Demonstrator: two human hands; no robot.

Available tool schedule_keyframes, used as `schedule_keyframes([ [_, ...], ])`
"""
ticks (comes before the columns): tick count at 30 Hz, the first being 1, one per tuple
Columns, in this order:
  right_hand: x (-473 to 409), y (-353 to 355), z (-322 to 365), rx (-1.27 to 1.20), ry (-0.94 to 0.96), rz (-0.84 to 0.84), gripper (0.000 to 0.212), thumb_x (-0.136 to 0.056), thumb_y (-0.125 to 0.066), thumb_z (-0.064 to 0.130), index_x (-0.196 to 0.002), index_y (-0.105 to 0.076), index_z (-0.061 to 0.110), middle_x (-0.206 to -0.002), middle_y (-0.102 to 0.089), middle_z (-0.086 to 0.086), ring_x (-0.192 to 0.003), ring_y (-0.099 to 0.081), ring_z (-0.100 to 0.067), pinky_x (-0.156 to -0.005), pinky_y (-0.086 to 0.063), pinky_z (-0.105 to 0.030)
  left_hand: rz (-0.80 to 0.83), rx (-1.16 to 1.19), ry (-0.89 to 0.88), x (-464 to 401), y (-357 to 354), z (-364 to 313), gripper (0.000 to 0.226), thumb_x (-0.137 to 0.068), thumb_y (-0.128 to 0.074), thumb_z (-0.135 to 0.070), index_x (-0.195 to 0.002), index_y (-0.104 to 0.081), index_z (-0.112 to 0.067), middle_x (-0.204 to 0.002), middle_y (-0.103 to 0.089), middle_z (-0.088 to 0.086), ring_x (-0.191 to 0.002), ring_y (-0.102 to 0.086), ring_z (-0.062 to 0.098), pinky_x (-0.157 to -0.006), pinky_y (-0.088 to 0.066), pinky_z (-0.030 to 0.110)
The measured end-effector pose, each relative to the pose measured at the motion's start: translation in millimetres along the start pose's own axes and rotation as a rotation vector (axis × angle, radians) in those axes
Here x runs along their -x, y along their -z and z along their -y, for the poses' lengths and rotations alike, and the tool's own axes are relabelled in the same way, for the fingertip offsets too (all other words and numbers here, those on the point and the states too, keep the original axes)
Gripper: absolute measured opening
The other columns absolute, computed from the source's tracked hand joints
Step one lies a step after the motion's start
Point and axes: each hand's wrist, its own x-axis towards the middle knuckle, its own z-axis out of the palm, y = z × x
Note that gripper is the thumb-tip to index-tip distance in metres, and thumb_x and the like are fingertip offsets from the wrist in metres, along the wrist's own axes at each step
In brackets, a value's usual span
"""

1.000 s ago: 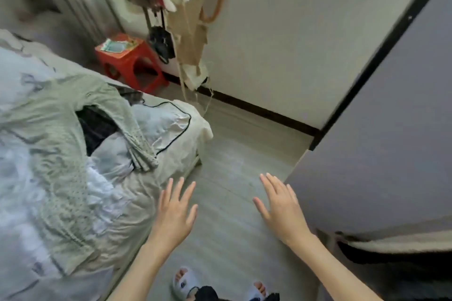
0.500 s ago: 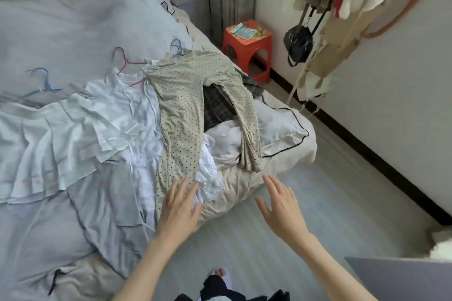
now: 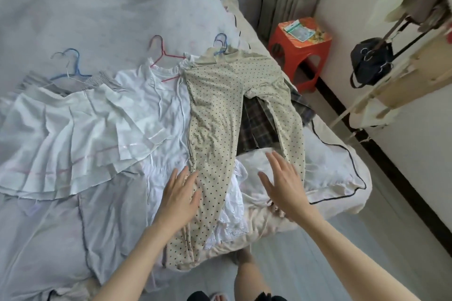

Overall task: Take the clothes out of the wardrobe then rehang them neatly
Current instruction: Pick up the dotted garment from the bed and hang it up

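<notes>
A cream polka-dot garment lies lengthwise on the bed, on a blue hanger. Left of it a white top rests on a red hanger, and further left a white pleated skirt on another blue hanger. A dark plaid garment shows under the dotted sleeve. My left hand hovers open over the lower left edge of the dotted garment. My right hand is open to its right, above a white pillow, holding nothing.
The bed with its grey-blue cover fills the left. A red stool stands by the wall at the back right. A coat stand with a black bag leans in at the right. Grey floor runs along the bed's right side.
The view has swung left from the wardrobe door to the bed. Both open hands have come forward over the clothes, the left one now above the dotted garment.
</notes>
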Motion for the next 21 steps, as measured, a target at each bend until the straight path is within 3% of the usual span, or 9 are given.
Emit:
schedule_keyframes([
  [5,-111.5,0.0,-29.6,0.039,-0.004,0.106,0.06,-0.097,-0.036,0.043,-0.148,-0.016,0.019,-0.154,-0.019,-0.002,-0.142,-0.017,-0.018,-0.116,-0.013,-0.037,-0.017,0.051,0.069,-95.6,-0.8,3.5,0.048,-0.099,-0.036,-0.023,-0.146,-0.023,-0.022,-0.156,-0.01,0.001,-0.144,0.0,0.016,-0.115,-0.009,0.033],
  [11,-266.2,-8.3,-45.7,0.028,-0.059,0.092,0.057,-0.097,-0.037,0.042,-0.146,-0.025,0.014,-0.15,-0.03,-0.006,-0.139,-0.025,-0.021,-0.113,-0.024,-0.042,-0.008,0.028,0.134,-224.0,-2.4,16.6,0.045,-0.099,-0.035,-0.02,-0.143,-0.029,-0.014,-0.153,-0.021,0.008,-0.142,-0.014,0.019,-0.114,-0.016,0.03],
  [16,-360.0,-40.3,-71.3,0.112,-0.027,0.12,0.054,-0.097,-0.04,0.038,-0.143,-0.03,0.013,-0.146,-0.036,-0.006,-0.136,-0.031,-0.023,-0.111,-0.026,-0.041,0.023,-0.024,0.138,-310.3,-19.8,53.8,0.048,-0.099,-0.032,-0.019,-0.146,-0.022,-0.018,-0.155,-0.012,0.003,-0.142,-0.008,0.016,-0.113,-0.014,0.026],
  [18,-397.3,-53.0,-82.3,0.129,-0.016,0.09,0.053,-0.096,-0.043,0.035,-0.142,-0.033,0.01,-0.145,-0.038,-0.01,-0.135,-0.032,-0.027,-0.111,-0.026,-0.044,0.017,-0.084,0.153,-350.3,-23.7,74.5,0.049,-0.098,-0.035,-0.017,-0.146,-0.025,-0.014,-0.154,-0.017,0.008,-0.142,-0.011,0.021,-0.113,-0.017,0.031],
  [21,-451.8,-65.6,-92.9,0.169,0.016,0.054,0.053,-0.096,-0.045,0.033,-0.142,-0.032,0.01,-0.148,-0.033,-0.013,-0.139,-0.025,-0.03,-0.113,-0.02,-0.048,-0.096,-0.202,0.05,-417.9,-25.0,98.0,0.044,-0.093,-0.043,-0.013,-0.136,-0.043,-0.005,-0.142,-0.038,0.022,-0.131,-0.036,0.038,-0.104,-0.034,0.047],
])
